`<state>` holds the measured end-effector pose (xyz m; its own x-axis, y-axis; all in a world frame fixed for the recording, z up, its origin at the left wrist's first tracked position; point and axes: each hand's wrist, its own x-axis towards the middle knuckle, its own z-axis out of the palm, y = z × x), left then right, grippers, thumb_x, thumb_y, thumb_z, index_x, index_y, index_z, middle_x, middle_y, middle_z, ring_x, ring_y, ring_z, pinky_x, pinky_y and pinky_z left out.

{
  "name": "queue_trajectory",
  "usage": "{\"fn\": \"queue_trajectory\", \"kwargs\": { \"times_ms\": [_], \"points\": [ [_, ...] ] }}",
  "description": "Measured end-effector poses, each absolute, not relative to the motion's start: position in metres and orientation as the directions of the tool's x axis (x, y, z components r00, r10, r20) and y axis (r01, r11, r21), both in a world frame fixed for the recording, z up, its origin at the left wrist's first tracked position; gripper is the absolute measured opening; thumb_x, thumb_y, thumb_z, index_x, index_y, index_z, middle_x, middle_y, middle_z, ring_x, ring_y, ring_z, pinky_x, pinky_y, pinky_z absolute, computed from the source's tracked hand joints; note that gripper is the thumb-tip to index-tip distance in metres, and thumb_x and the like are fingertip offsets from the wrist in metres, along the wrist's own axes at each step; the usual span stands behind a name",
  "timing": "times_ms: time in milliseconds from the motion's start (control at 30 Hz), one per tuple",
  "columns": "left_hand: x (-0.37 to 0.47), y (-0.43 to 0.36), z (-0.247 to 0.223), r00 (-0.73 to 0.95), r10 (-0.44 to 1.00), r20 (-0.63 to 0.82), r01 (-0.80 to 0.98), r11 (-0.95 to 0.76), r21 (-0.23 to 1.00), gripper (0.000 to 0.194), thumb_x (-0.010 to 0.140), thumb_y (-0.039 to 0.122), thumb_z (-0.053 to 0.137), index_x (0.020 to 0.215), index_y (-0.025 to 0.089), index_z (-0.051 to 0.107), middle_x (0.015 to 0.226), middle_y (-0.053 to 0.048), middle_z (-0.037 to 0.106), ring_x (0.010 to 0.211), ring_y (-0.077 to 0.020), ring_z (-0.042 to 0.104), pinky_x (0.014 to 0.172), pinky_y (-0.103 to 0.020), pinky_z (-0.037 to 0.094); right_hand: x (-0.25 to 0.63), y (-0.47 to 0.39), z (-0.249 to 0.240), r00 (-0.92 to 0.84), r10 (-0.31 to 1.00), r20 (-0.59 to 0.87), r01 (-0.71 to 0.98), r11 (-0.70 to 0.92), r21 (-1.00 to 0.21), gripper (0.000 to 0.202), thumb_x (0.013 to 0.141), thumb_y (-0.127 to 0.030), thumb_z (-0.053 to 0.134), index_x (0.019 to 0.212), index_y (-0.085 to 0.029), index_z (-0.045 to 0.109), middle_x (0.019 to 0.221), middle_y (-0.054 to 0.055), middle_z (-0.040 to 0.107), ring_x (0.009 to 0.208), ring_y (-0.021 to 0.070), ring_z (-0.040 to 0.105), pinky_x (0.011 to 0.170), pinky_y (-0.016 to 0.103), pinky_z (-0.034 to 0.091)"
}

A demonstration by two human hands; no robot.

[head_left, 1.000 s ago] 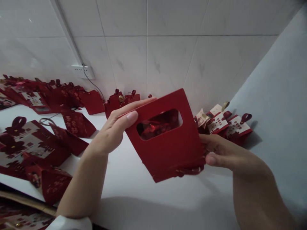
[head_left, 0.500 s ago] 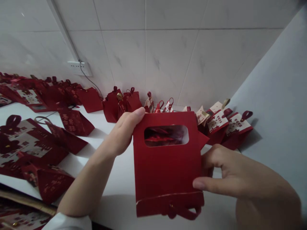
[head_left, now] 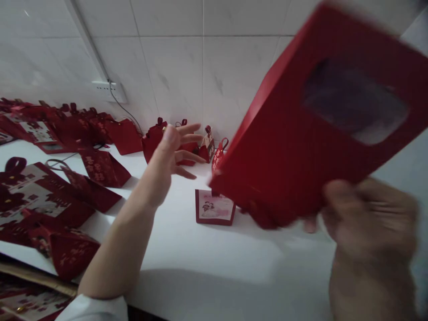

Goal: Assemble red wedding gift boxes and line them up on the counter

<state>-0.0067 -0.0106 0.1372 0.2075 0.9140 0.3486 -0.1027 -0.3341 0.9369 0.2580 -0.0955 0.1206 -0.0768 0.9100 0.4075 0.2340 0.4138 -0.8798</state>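
My right hand (head_left: 371,218) grips a red gift box (head_left: 284,147) by its lower edge, thumb on the near face. The box is raised, tilted and blurred by motion; a clear oval window (head_left: 357,100) shows in its face. Out over the table, my left hand (head_left: 174,156) holds nothing and its fingers are spread. Just beyond its fingertips stand small red and cream gift boxes with ribbon loops. A small red box with a pink and white picture card (head_left: 216,208) sits on the white table below the raised box.
Many red gift boxes (head_left: 67,133) line the tiled wall at the left. Larger patterned boxes (head_left: 43,200) lie nearer on the left. A wall socket (head_left: 109,91) with a cable is behind. A carton edge (head_left: 36,278) shows at the lower left.
My left hand has let go of the red gift box and spread its fingers. My right hand has swung the box up and to the right, uncovering the small picture-card box.
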Motion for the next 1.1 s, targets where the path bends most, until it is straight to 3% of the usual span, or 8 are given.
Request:
{"fn": "queue_trajectory", "kwargs": {
  "times_ms": [67,167,233,333,467,667,900,1100],
  "points": [
    [-0.016,-0.007,0.139,0.194,0.909,0.37,-0.119,-0.352,0.928,0.066,0.088,0.073,0.036,0.124,0.025,0.064,0.127,-0.009,0.064,0.103,-0.0302,0.065,0.082,-0.039,0.055,0.247,-0.09,0.115,-0.232,0.891,0.391,0.223,0.44,-0.87,0.035,0.092,-0.036,0.063,0.059,-0.024,0.069,0.055,-0.001,0.07,0.052,0.0149,0.068,0.053,0.024,0.055],
    [-0.023,-0.011,0.14,0.364,0.878,0.312,-0.085,-0.303,0.949,0.075,0.083,0.079,0.038,0.131,0.026,0.061,0.126,-0.01,0.065,0.111,-0.0344,0.062,0.088,-0.043,0.054,0.233,-0.082,0.107,-0.415,0.891,0.183,0.206,0.288,-0.935,0.034,0.094,-0.039,0.059,0.071,-0.019,0.075,0.066,0.004,0.076,0.062,0.0179,0.074,0.061,0.026,0.06],
    [-0.023,-0.02,0.142,0.46,0.85,0.258,-0.032,-0.275,0.961,0.068,0.085,0.069,0.051,0.14,0.029,0.052,0.131,-0.009,0.063,0.116,-0.034,0.061,0.088,-0.04,0.055,0.23,-0.08,0.105,-0.504,0.857,0.11,0.227,0.254,-0.94,0.035,0.095,-0.038,0.057,0.075,-0.017,0.076,0.07,0.006,0.077,0.065,0.0174,0.074,0.062,0.025,0.06],
    [-0.018,-0.034,0.146,0.494,0.832,0.254,-0.008,-0.288,0.958,0.063,0.087,0.044,0.065,0.145,0.031,0.045,0.132,-0.007,0.062,0.117,-0.0319,0.061,0.087,-0.035,0.056,0.233,-0.083,0.106,-0.63,0.761,0.155,0.256,0.392,-0.884,0.032,0.096,-0.034,0.057,0.077,-0.017,0.076,0.077,0.005,0.077,0.071,0.0159,0.073,0.064,0.024,0.057],
    [-0.011,-0.046,0.152,0.525,0.814,0.247,0.013,-0.298,0.954,0.059,0.086,0.039,0.066,0.142,0.026,0.051,0.12,-0.008,0.069,0.108,-0.0316,0.066,0.085,-0.035,0.058,0.237,-0.088,0.107,-0.742,0.65,0.166,0.285,0.529,-0.799,0.03,0.096,-0.032,0.055,0.08,-0.018,0.075,0.082,0.005,0.076,0.077,0.0154,0.07,0.066,0.023,0.054],
    [-0.01,-0.051,0.154,0.491,0.829,0.267,0.017,-0.316,0.949,0.052,0.086,0.043,0.065,0.134,0.025,0.058,0.116,-0.008,0.07,0.107,-0.0325,0.067,0.084,-0.036,0.058,0.239,-0.087,0.107,-0.783,0.594,0.187,0.291,0.614,-0.734,0.027,0.097,-0.031,0.055,0.082,-0.019,0.074,0.077,0.002,0.074,0.074,0.0124,0.066,0.068,0.021,0.049],
    [-0.015,-0.052,0.161,0.573,0.776,0.262,0.026,-0.337,0.941,0.062,0.077,0.039,0.074,0.135,0.027,0.056,0.117,-0.009,0.069,0.1,-0.0354,0.068,0.078,-0.04,0.058,0.238,-0.089,0.11,-0.816,0.535,0.221,0.311,0.728,-0.612,0.027,0.098,-0.029,0.051,0.119,-0.027,0.068,0.113,0.003,0.073,0.108,0.0184,0.065,0.097,0.028,0.048],
    [-0.016,-0.053,0.157,0.575,0.739,0.35,0.033,-0.448,0.893,0.057,0.075,0.043,0.074,0.127,0.029,0.055,0.11,-0.007,0.067,0.097,-0.0319,0.067,0.075,-0.035,0.056,0.243,-0.087,0.11,-0.766,0.58,0.277,0.376,0.753,-0.54,0.022,0.095,-0.028,0.056,0.113,-0.029,0.07,0.112,0.002,0.073,0.108,0.0202,0.066,0.095,0.028,0.051]
  ]
}}
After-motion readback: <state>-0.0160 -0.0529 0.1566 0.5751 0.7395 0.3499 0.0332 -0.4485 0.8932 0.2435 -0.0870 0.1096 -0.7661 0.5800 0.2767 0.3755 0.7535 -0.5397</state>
